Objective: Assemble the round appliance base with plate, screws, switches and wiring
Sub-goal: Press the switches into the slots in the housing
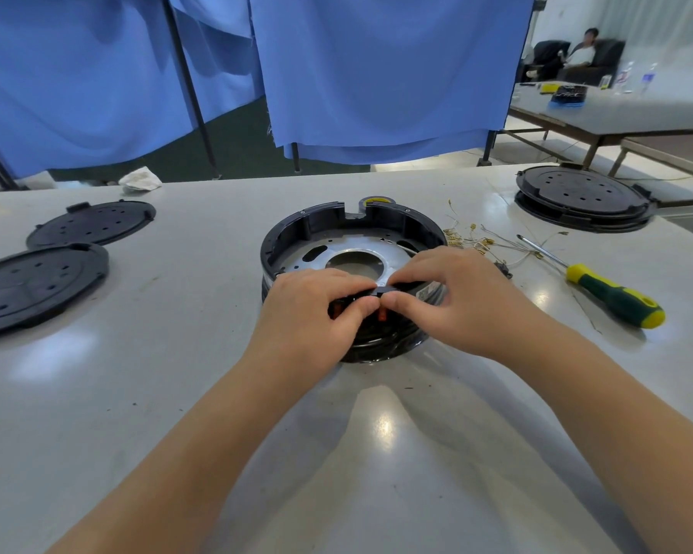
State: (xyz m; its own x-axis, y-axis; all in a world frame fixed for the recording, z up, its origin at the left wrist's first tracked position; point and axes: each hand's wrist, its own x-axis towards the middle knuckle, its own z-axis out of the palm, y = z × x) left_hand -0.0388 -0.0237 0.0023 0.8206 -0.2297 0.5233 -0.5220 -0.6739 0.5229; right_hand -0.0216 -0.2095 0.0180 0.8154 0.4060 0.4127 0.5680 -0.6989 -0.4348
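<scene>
Blue curtains hang behind the pale worktable (177, 393) where I'm working. Directly under my hands sits the round base (297, 229), its metal plate (357, 253) already lying inside the black ring. My left hand (317, 309) and right hand (453, 293) meet at the ring's near edge, fingers curled, both pinching a small black switch block (385, 290) with orange tabs showing beneath my fingertips. I judge I'm seating it into the rim.

What could go wrong: if I push it in crooked, a tab may snap or the switch may sit loose; my fingers hide the slot, so I cannot tell how well it lines up. The plate looks unfastened as far as I can see, and hard pressing might shift it.

Counting: one base under my hands; two loose black covers (41, 289) well to the left of my left hand; one stack of similar round parts (581, 197) far beyond my right hand; one screwdriver (613, 297) just right of my right hand; one tangle of wires (481, 241) with brass terminals beyond that hand, too tangled to count; one tape roll (377, 200) behind the base.
</scene>
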